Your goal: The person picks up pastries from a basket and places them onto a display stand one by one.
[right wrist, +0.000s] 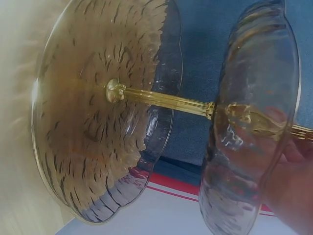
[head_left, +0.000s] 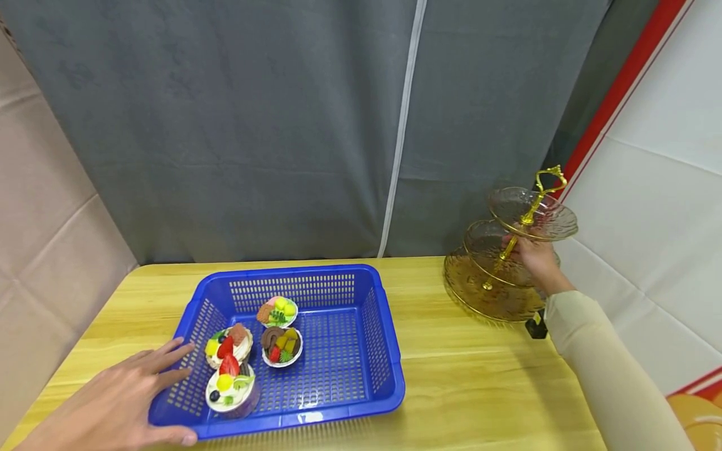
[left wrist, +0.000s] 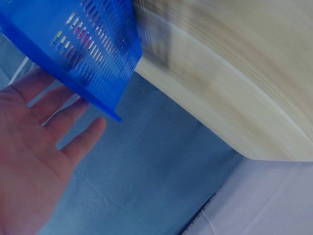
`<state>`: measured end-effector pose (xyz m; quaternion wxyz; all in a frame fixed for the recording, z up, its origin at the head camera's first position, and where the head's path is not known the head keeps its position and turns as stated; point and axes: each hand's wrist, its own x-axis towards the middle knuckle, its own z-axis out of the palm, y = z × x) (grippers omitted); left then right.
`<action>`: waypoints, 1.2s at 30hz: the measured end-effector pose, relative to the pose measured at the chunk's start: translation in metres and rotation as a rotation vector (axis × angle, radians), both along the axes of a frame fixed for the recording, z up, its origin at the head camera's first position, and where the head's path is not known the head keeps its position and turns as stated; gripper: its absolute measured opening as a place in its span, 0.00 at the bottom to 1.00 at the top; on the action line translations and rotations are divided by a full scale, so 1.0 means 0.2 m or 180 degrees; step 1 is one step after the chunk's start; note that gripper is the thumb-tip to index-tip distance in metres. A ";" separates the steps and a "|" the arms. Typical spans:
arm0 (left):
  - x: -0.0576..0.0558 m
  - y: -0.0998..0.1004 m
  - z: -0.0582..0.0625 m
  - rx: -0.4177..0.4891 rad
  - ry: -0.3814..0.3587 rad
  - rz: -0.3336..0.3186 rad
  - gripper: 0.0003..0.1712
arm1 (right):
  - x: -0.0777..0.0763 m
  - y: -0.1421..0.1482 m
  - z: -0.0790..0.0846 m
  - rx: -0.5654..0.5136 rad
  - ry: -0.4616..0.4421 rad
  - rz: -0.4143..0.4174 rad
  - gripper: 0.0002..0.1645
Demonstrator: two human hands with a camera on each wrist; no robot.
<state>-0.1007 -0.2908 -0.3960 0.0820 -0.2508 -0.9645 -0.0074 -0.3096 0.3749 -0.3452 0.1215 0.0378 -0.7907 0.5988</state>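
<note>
Gripping a tiered glass stand (head_left: 465, 282) on the right, spreading fingers at a blue basket (head_left: 333, 351) on the left

Curls the right hand (head_left: 536, 260) round the gold stem (right wrist: 166, 101), thumb and fingers closed about it; sees part of that grip only through glass. Has the top plate (head_left: 558, 219) just above those fingers, the gold handle (head_left: 557, 171) higher up, the middle plate (right wrist: 244, 63) just below them and the bottom plate (right wrist: 78, 142) lowest, by the wooden table (head_left: 429, 351). Wears a pale sleeve (head_left: 598, 344) behind the right fingers, with a small black block (head_left: 537, 324) near the cuff.

Holds the left hand (head_left: 130, 388) with fingers spread and thumb apart. Reaches over the basket's left rim with the fingertips; cannot tell whether touching it. Shows four cupcakes inside the basket: a cream-topped pair (head_left: 231, 391) just beyond the left fingertips, a fruit-topped pair (head_left: 283, 347) farther right of them. Faces a grey curtain (head_left: 282, 125) beyond the fingers of both hands
</note>
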 end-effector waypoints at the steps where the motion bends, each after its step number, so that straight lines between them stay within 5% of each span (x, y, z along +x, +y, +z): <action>1: 0.00 0.00 0.00 0.0022 0.0049 -0.0027 0.49 | 0.00 0.00 0.00 -0.0018 0.0024 0.0017 0.10; 5: 0.00 0.00 0.01 0.0077 0.0188 -0.0119 0.50 | 0.01 0.01 0.01 -0.0129 0.0096 0.0061 0.10; 13: -0.01 0.01 0.01 -0.0019 -0.0027 0.0024 0.49 | 0.03 -0.02 0.03 -0.0287 0.0073 0.0264 0.09; 22: -0.01 0.00 0.01 -0.0018 0.0011 -0.0018 0.49 | 0.05 -0.09 0.03 -0.0599 -0.0053 0.0353 0.11; 29: 0.00 0.00 0.00 -0.0035 -0.0075 0.0031 0.49 | 0.09 -0.14 0.01 -0.0447 0.0112 0.0426 0.12; 36: 0.00 -0.01 0.00 -0.0009 -0.0058 0.0012 0.49 | 0.12 -0.20 0.00 -0.0652 0.0185 0.0656 0.12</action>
